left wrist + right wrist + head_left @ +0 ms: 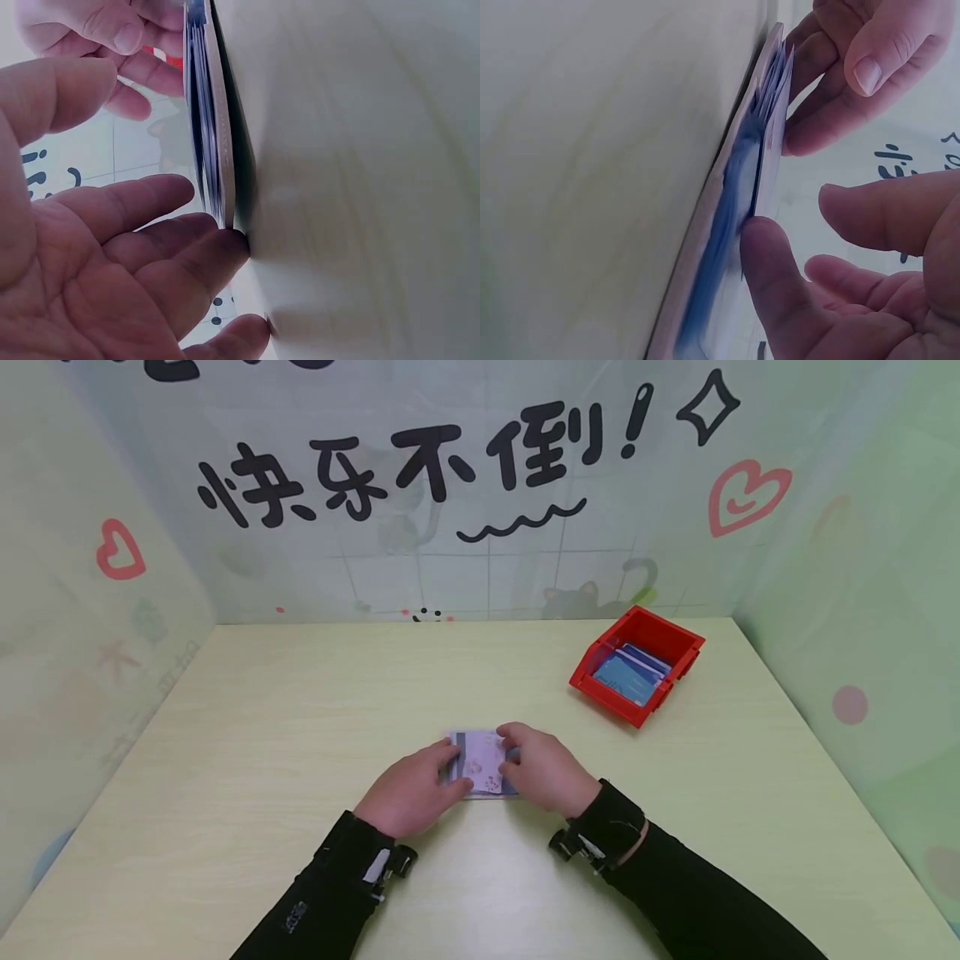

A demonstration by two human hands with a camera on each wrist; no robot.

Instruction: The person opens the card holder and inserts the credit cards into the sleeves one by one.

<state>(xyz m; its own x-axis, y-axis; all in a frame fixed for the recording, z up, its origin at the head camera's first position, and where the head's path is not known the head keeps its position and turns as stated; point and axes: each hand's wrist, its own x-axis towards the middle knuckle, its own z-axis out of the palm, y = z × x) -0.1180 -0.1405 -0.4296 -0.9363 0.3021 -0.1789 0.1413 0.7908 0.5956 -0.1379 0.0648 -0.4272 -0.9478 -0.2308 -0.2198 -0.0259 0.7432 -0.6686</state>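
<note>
A small pale booklet (482,762) with paw prints and a grey stripe lies flat on the light wooden table (262,735), between both hands. My left hand (438,772) rests at its left edge, and the fingers (191,247) touch the side of the stacked leaves (214,135). My right hand (517,752) lies over the right edge. One of its fingers (769,255) presses against the edge of the top leaf (769,127). Blue inserts show between the leaves. Neither hand pinches the booklet.
A red plastic bin (600,656) holding several blue cards (626,677) stands at the back right of the table. Printed panels wall the table in at the back and on both sides.
</note>
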